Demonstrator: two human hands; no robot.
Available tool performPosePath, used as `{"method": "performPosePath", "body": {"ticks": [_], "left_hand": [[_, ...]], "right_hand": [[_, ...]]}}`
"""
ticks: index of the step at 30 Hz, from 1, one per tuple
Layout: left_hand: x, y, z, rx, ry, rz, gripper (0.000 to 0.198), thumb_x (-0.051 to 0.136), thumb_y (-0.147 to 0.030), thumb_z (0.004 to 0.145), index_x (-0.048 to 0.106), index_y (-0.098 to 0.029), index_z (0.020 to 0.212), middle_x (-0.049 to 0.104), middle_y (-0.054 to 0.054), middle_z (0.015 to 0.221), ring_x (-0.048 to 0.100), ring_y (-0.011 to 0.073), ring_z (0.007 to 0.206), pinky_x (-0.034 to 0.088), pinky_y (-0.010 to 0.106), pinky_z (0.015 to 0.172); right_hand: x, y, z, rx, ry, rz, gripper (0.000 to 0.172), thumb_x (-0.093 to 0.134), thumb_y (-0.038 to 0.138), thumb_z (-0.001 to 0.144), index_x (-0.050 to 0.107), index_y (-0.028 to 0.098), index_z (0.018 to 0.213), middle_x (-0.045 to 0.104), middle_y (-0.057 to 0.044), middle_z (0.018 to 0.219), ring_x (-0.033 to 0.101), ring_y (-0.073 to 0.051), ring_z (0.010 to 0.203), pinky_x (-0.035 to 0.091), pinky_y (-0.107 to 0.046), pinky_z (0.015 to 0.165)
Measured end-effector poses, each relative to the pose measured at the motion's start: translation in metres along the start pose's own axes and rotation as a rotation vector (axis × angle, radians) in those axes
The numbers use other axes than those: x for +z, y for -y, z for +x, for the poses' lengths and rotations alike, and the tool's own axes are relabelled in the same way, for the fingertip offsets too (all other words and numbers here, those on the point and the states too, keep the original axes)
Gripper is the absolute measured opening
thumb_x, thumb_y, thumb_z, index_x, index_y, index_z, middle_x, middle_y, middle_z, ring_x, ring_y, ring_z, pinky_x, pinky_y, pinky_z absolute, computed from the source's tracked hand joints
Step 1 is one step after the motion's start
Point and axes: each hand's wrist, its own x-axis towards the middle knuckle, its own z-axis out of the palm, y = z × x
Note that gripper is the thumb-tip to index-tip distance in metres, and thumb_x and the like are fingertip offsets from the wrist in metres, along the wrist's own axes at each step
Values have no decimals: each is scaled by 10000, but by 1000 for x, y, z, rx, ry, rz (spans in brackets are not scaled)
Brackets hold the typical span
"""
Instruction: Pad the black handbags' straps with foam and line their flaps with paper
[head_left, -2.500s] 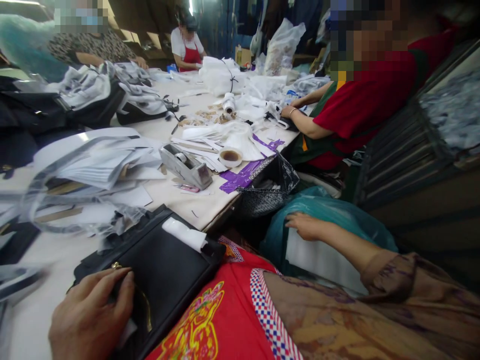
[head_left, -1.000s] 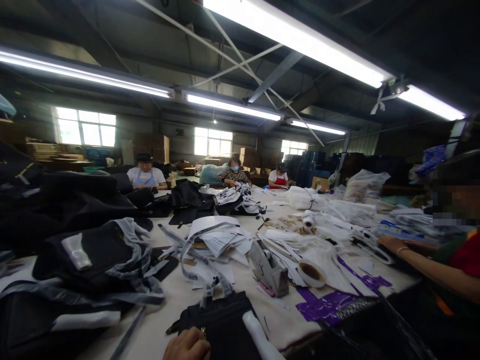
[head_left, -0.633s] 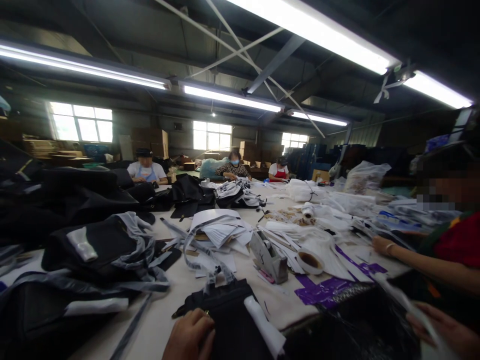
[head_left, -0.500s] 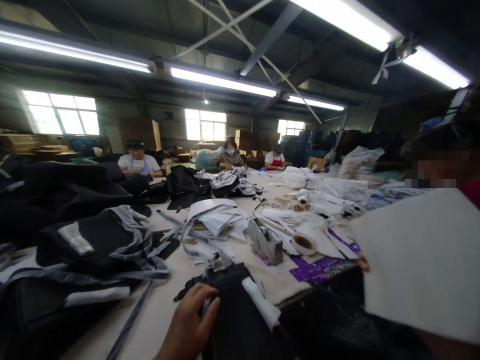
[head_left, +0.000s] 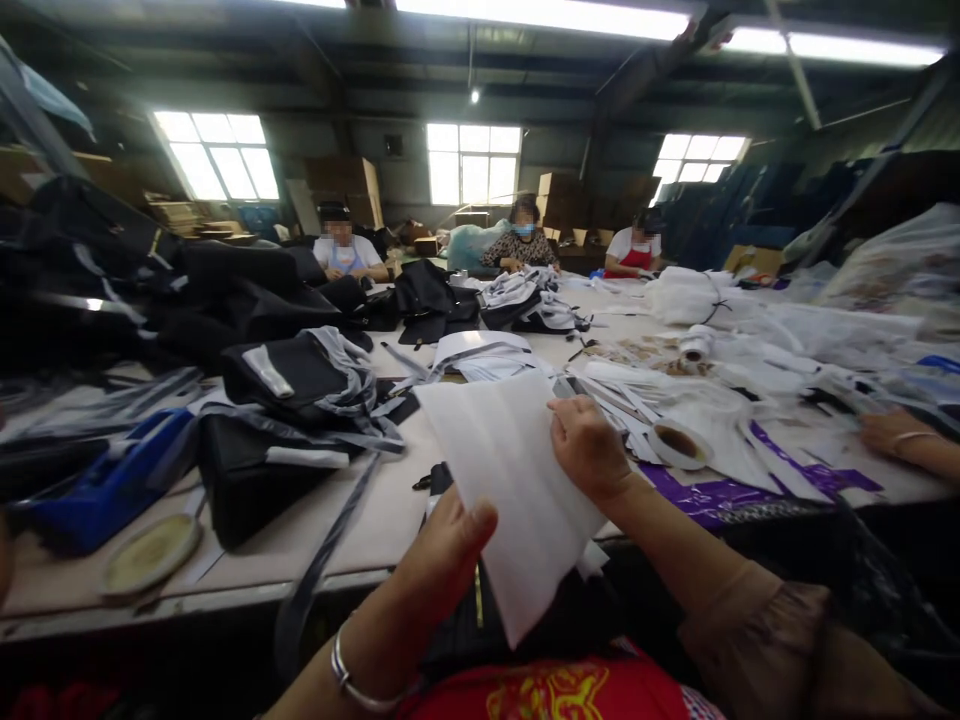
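Observation:
A white sheet point(head_left: 514, 470), soft-looking like thin packing foam, is held tilted up in front of me. My left hand point(head_left: 448, 548) grips its left edge with the thumb on top. My right hand point(head_left: 591, 448) pinches its upper right edge. Beneath the sheet, at the table's near edge, lies a black bag point(head_left: 457, 625) with a zip, mostly hidden. A white wrapped piece point(head_left: 592, 560) shows beside the sheet's lower right side.
Black bags point(head_left: 247, 490) with wrapped straps lie to the left, near a blue tape dispenser point(head_left: 124, 485). A tape roll point(head_left: 679, 443) and purple plastic point(head_left: 705, 495) lie right. A co-worker's hand point(head_left: 892, 432) rests far right; several people sit across the table point(head_left: 352, 540).
The white sheet has come from the right to in front of me, now in both hands. My left hand has left the black bag. The view has turned right and down.

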Motion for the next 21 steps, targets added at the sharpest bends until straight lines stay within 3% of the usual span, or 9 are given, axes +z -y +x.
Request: {"method": "performPosePath", "body": {"ticks": [3,5,7,9,11,14,17,21], "left_hand": [[-12,-1,3,-94,-238,19,582,760,-483,761,669,-100,1190,728,171,1134,677,361,1067,548,462,920],[-31,-2,8,-139,-419,48,480,794,-365,723,695,-72,1091,756,164,1018,723,317,914,576,439,846],[-56,-5,17,-87,-594,75,436,793,-305,696,701,-71,1053,760,150,993,732,277,845,593,408,792],[-81,-6,26,36,-758,125,426,775,-266,693,698,-90,1073,753,134,1038,732,246,843,600,378,767],[-98,-4,36,135,-857,203,406,757,-257,709,701,-95,1078,745,127,1066,729,223,851,599,354,769],[-101,-1,49,175,-825,247,395,748,-268,726,702,-91,1077,744,133,1065,728,216,848,599,331,738],[-86,2,57,115,-664,142,455,768,-279,718,684,-111,1133,729,146,1123,729,235,888,596,320,695],[-72,3,55,-29,-500,64,451,790,-291,698,697,-113,1101,737,143,1090,724,233,856,582,327,691]], "right_hand": [[3,7,5,-11,-96,171,291,457,165,946,646,133,1165,633,-153,1054,634,-269,940,531,-409,857],[3,1,2,-14,-137,385,321,504,232,928,612,150,1220,634,-143,1121,640,-253,935,550,-369,792],[3,-10,-8,64,-133,543,398,544,343,919,572,158,1271,617,-142,1210,648,-234,918,552,-324,685],[4,-21,-25,154,-11,566,444,560,441,908,588,157,1248,649,-130,1158,656,-218,847,530,-307,637],[6,-26,-47,184,219,477,494,585,515,881,616,159,1221,697,-89,967,651,-213,764,507,-319,652],[10,-21,-74,163,471,307,519,681,509,797,633,182,1198,697,-54,851,645,-238,773,469,-333,678],[13,-16,-88,181,518,302,480,718,377,743,633,184,1175,680,-49,857,622,-231,779,452,-332,695],[4,-27,-98,283,586,820,609,676,380,792,522,164,1339,645,-22,828,606,-187,708,481,-304,645]]}}
